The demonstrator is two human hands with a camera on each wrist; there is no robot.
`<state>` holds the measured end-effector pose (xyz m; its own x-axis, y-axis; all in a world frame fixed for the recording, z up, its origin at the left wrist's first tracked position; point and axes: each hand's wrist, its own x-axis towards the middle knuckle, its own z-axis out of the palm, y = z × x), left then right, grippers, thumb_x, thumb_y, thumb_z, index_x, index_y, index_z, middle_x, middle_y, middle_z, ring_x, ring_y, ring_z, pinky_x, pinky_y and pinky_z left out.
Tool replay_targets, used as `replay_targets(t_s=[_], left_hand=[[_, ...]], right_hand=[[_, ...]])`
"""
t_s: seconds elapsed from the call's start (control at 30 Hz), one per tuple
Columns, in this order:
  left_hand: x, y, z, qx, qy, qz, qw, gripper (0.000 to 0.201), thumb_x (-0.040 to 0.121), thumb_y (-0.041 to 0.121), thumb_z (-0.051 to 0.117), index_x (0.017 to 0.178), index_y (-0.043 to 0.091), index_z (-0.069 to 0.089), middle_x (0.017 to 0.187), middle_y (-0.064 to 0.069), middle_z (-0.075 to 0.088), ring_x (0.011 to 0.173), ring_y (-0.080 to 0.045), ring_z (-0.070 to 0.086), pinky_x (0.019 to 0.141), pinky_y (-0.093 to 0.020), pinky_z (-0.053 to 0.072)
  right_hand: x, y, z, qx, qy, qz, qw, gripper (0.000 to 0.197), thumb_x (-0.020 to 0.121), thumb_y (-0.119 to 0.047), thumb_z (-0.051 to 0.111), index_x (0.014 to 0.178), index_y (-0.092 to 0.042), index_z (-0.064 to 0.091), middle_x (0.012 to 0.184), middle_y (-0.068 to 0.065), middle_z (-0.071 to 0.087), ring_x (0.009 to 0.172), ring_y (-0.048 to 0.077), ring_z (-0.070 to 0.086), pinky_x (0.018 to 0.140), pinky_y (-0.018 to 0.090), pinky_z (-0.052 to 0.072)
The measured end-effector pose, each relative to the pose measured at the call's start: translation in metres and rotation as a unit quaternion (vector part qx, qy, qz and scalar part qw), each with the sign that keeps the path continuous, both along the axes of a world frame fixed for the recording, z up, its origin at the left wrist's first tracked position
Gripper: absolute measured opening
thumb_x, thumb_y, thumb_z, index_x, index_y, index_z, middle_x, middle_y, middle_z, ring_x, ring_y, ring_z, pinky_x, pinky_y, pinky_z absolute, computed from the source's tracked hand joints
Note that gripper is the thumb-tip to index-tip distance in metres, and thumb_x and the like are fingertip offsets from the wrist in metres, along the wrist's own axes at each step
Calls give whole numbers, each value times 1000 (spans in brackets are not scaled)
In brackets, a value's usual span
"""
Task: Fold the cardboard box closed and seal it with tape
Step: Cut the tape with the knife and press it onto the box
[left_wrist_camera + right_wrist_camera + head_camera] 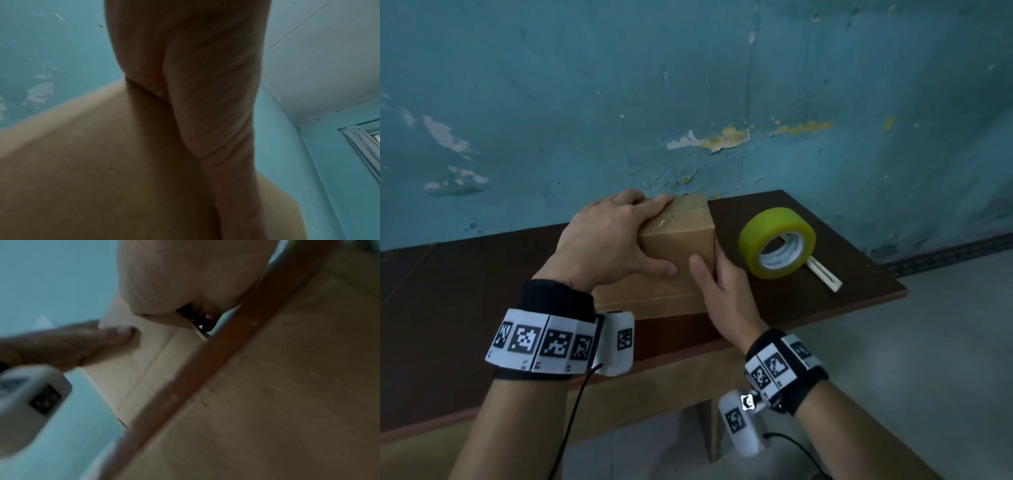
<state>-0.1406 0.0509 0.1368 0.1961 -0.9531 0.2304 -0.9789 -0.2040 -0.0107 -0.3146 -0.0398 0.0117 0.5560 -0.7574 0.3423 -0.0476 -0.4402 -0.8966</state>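
Note:
A small brown cardboard box point(674, 240) stands on the dark table point(465, 291) near the wall, its top flaps folded flat with a seam across them. My left hand point(606, 236) holds its upper left edge, with fingers laid over the top and the thumb on the front face. My right hand point(722, 287) clasps the front right corner, thumb on the front face and fingers hidden behind the right side. The left wrist view shows only my left hand point(205, 81) against the box point(92, 162). A yellow-green tape roll point(777, 241) sits on its side right of the box, untouched.
A white utility knife point(825, 274) lies partly under the tape roll near the table's right edge. The peeling blue wall point(688, 85) rises just behind the box. In the blurred right wrist view the table's front edge point(205, 369) runs diagonally below the box point(144, 361).

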Motion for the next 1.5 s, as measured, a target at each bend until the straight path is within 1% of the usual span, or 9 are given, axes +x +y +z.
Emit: replay_targets(t_s=[0.23,0.33,0.43,0.63,0.77,0.87,1.07,1.27,1.5], left_hand=[[-1,1,1,-4,-7,2,1000,119,62,89,70,163,45,25,151,2,50,126,-27,57,104,-44,45],[-2,1,0,-2,-10,1,1000,118,63,89,70,163,46,24,151,3,49,127,-26,57,105,-43,45],[-2,3,0,-3,-9,-1,1000,117,64,87,71,163,46,24,153,5,48,128,-25,56,104,-42,45],[-2,2,0,-2,-18,-17,1000,117,67,84,72,164,45,21,161,5,42,140,-25,49,111,-44,41],[-3,2,1,1,-15,-20,1000,117,69,85,70,165,44,16,170,7,31,151,-25,39,121,-48,32],[-4,3,2,3,-15,-21,1000,117,70,85,70,165,44,15,171,6,29,152,-25,38,122,-48,30],[-3,3,1,-7,-12,-26,1000,117,69,85,71,165,45,18,170,8,32,151,-23,40,122,-46,31],[-1,1,1,-3,-10,-28,1000,116,69,85,71,165,44,19,167,8,36,148,-23,43,120,-47,33],[0,-1,-1,-3,-14,-29,999,116,68,86,69,165,45,19,163,8,40,145,-23,46,120,-48,33]], right_hand=[[-12,-10,-3,5,103,28,994,126,73,-107,30,167,-22,37,141,2,71,129,17,67,109,45,56],[-10,-6,10,32,20,42,998,115,84,-90,54,172,-37,2,173,-3,39,155,13,43,126,45,40],[0,1,28,7,-75,50,996,105,95,-61,67,171,-41,-3,178,-8,26,160,7,34,129,39,34],[12,5,11,-42,-79,-23,996,79,106,-44,59,172,-24,20,151,-6,60,129,-12,59,104,12,50],[6,6,-1,-10,-27,-26,999,83,99,-70,53,165,-22,39,139,-4,71,123,2,69,102,28,59],[-1,8,-4,4,13,-5,1000,71,99,-69,51,154,-25,51,127,-9,73,111,-4,68,98,31,59],[3,2,6,-31,-66,2,997,91,100,-54,59,173,-31,10,156,-5,59,139,2,58,113,22,50],[13,-2,5,-78,-97,-46,991,70,106,-44,50,166,-10,37,147,5,67,132,1,63,105,15,50],[4,-13,2,-53,-38,-9,998,87,98,-68,43,164,-12,42,138,1,72,127,7,67,106,38,57]])
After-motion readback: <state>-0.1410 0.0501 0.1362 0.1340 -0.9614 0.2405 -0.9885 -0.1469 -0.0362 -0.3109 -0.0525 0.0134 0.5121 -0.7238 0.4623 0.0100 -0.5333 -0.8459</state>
